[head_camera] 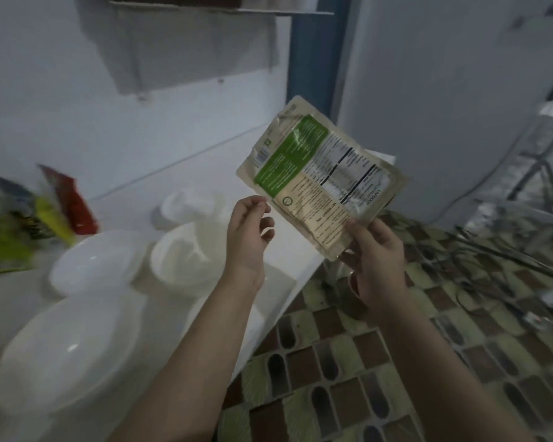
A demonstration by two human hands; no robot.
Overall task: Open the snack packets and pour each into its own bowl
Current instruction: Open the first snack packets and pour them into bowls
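A beige snack pouch (pixel 320 177) with a green label was held up over the counter's edge, gripped at its lower corner by the right hand (pixel 375 260). The left hand (pixel 248 237) was loosely curled, holding nothing, just beside the pouch's lower left edge. White bowls (pixel 93 263) were set on the white counter (pixel 278 282) below, with blurred coloured packets (pixel 45 212) beyond.
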